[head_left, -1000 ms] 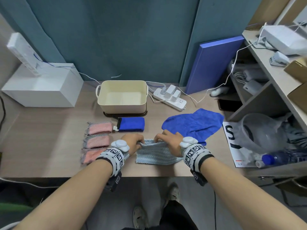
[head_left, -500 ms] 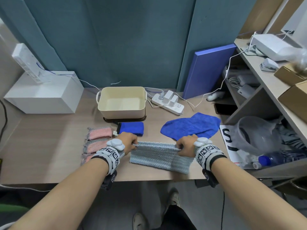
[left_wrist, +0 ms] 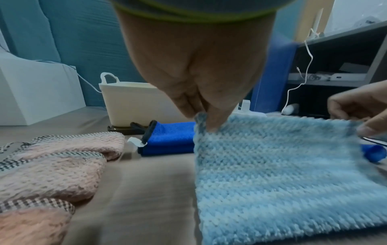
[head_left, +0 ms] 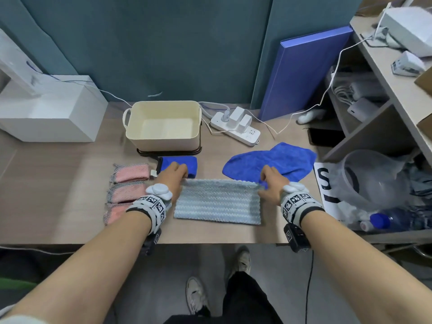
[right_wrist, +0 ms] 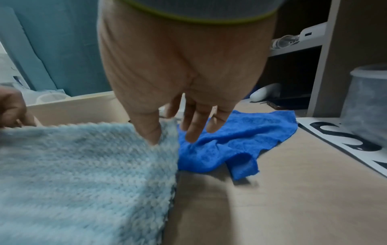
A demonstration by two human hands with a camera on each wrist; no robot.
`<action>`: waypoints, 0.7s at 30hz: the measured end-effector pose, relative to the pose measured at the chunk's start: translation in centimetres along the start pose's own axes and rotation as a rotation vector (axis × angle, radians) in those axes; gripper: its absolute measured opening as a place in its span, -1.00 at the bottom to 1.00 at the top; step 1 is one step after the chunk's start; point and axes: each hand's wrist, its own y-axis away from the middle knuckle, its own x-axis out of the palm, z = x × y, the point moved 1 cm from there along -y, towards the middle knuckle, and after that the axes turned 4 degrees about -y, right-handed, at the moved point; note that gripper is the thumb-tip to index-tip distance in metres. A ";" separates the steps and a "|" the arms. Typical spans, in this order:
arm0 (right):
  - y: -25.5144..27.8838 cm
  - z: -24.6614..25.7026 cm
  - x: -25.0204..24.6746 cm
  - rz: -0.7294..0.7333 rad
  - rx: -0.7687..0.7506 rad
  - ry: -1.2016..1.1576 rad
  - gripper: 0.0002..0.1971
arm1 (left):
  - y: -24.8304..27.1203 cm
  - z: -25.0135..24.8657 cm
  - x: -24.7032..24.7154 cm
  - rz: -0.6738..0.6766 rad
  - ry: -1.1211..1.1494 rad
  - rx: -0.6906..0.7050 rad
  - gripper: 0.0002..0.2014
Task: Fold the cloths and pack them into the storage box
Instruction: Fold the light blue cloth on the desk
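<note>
Our left hand (head_left: pixel 174 177) pinches the far left corner of the light blue cloth (head_left: pixel 217 204) between thumb and fingertips, and our right hand (head_left: pixel 272 185) pinches the far right corner the same way, its spare fingers resting on the loose blue cloth (head_left: pixel 271 160) just beyond.

A second ago our hands sat close together over a bunched, narrow piece. Half a second ago they had drawn apart and the cloth hung stretched between them. Now it lies on the table (head_left: pixel 58 195) as a wide, flat band, its near edge close to the table edge and its far edge between our two hands. We judge that the cloth has been spread and laid down with its far corners in our grip, so the way is open for the next fold, probably one end brought over to the other.

Taking the storage box (head_left: pixel 163 123) as our landmark: the light blue cloth lies in front of it, nearer to us. A folded blue cloth (head_left: pixel 189 163) sits just before the box's front wall. Three folded pink cloths (head_left: pixel 132 173) lie in a column in front of the box and to its left. The loose blue cloth lies in front of it and to its right, unfolded. The box itself holds nothing, so all the packing remains.
</note>
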 end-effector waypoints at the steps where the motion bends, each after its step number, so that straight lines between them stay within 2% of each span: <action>1: 0.0 0.0 -0.1 -0.028 -0.006 -0.001 -0.64 | 0.1 0.0 0.1 -0.034 -0.039 -0.015 -0.66; 3: -0.5 0.2 0.2 -0.017 -0.048 0.015 -0.64 | 0.0 -0.3 1.1 -0.022 -0.088 -0.014 -0.70; 5: -0.4 1.2 1.3 0.086 -0.123 0.073 -0.71 | 0.5 -1.1 2.2 0.083 -0.105 0.075 -0.78; 7: -0.2 2.2 3.3 0.196 -0.198 0.141 -0.76 | 1.0 -1.8 3.5 0.173 -0.132 0.166 -0.75; 11: 0.5 3.7 7.4 0.244 -0.308 0.251 -0.62 | 2.0 -2.1 6.1 0.305 -0.200 0.201 -0.66; 16: 1.5 3.6 9.0 0.144 -0.276 0.275 -0.61 | 2.6 -1.5 7.5 0.266 -0.178 0.188 -0.64; 21: 2.5 4.3 9.1 0.167 -0.243 0.256 -0.58 | 3.8 -0.8 7.9 0.266 -0.063 0.117 -0.78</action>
